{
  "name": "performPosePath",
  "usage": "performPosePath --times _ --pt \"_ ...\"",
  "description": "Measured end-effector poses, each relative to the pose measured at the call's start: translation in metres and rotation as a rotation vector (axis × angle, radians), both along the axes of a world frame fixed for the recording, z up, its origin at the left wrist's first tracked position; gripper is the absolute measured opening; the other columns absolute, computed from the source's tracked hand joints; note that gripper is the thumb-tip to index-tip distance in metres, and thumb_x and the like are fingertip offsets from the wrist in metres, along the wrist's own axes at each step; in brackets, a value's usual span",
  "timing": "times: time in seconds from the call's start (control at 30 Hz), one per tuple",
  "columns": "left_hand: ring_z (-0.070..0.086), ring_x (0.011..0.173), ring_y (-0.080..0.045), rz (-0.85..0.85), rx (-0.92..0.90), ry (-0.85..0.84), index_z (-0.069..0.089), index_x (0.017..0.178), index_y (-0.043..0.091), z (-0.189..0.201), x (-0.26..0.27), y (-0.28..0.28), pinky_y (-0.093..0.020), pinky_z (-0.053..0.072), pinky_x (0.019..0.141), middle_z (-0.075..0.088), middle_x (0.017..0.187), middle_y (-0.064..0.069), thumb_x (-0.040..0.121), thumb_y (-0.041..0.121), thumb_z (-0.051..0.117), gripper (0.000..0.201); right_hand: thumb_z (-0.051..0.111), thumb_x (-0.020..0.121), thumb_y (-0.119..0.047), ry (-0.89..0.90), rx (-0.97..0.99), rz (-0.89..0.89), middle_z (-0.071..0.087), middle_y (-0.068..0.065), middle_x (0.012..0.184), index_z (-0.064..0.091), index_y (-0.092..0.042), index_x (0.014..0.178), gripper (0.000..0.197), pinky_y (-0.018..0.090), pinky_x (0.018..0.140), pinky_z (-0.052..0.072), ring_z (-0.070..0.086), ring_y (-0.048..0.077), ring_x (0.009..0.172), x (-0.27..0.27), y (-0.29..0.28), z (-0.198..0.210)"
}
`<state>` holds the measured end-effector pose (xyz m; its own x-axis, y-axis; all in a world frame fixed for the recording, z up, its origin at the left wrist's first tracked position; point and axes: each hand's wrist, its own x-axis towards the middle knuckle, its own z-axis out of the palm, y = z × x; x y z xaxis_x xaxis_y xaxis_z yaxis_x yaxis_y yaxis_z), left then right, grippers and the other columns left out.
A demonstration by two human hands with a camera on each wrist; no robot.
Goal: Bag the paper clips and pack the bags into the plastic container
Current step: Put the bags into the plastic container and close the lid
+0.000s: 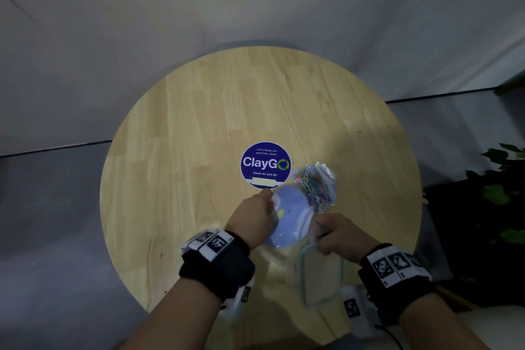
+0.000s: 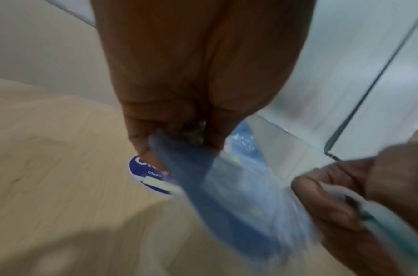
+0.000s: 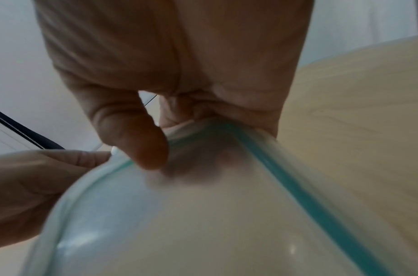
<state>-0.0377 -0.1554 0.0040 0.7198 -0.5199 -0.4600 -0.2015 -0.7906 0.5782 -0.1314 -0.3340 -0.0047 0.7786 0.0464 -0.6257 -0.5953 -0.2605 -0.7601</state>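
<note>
My left hand (image 1: 253, 219) pinches the far-left edge of a round blue lid (image 1: 289, 216), thumb and fingers curled over its rim, and holds it tilted above the round wooden table (image 1: 184, 150). My right hand (image 1: 336, 236) is clenched on two things at once: the neck of a clear bag (image 1: 319, 185) of coloured paper clips, and the near rim of a clear plastic container (image 1: 322, 278) edged in green. The bag's long axis runs away from me, its filled end pointing towards the far side of the table and lying just right of the lid, touching it. The container's long axis runs towards me, hanging below my right wrist; through its clear wall I can't tell whether anything is inside it. A blue sticker (image 1: 265, 165) lies on the table just beyond the lid.
</note>
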Motion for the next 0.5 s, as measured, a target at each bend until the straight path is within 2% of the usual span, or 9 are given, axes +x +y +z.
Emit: performPosePath --times 0.13,0.23,0.3,0.4,0.5 --pt "0.057 0.097 -0.037 -0.14 0.112 0.013 0.053 0.105 0.001 -0.001 0.004 -0.002 -0.035 0.04 0.076 0.059 0.107 -0.022 0.092 0.014 0.045 0.02 0.046 0.037 0.004 0.022 0.034 -0.008 0.048 0.001 0.047 0.054 -0.012 0.048 0.02 0.017 0.044 0.032 0.041 0.011 0.045 -0.001 -0.006 0.001" --pt "0.059 0.096 -0.037 -0.222 0.193 -0.054 0.056 0.1 0.004 -0.008 -0.004 -0.013 -0.038 0.042 0.074 0.061 0.104 -0.019 0.092 0.016 0.046 0.018 0.046 0.04 0.003 0.007 0.061 -0.02 0.048 -0.002 0.046 0.055 -0.014 0.048 0.021 0.018 0.044 0.033 0.041 0.011 0.045 -0.002 -0.008 0.004" --pt "0.061 0.093 -0.035 -0.241 0.238 -0.118 0.055 0.102 0.008 -0.01 -0.01 -0.018 -0.038 0.046 0.071 0.063 0.103 -0.015 0.09 0.017 0.049 0.016 0.047 0.046 0.001 -0.06 0.051 -0.01 0.052 -0.003 0.052 0.056 -0.017 0.05 0.021 0.018 0.047 0.038 0.047 0.009 0.048 -0.001 -0.005 0.007" --pt "0.062 0.095 -0.034 -0.312 0.282 -0.228 0.047 0.112 0.009 -0.011 -0.019 -0.021 -0.038 0.046 0.069 0.063 0.108 -0.012 0.091 0.016 0.05 0.023 0.044 0.053 -0.005 -0.209 -0.116 0.16 0.067 -0.004 0.071 0.068 -0.02 0.064 0.03 0.014 0.064 0.046 0.062 0.004 0.068 -0.001 0.004 0.01" --pt "0.062 0.099 -0.036 -0.372 0.292 -0.245 0.042 0.121 0.006 -0.009 -0.023 -0.023 -0.038 0.042 0.066 0.062 0.112 -0.014 0.091 0.014 0.05 0.032 0.046 0.063 -0.011 -0.222 -0.262 0.387 0.072 -0.001 0.096 0.074 -0.019 0.088 0.038 0.021 0.084 0.049 0.063 0.01 0.091 -0.004 0.013 0.002"
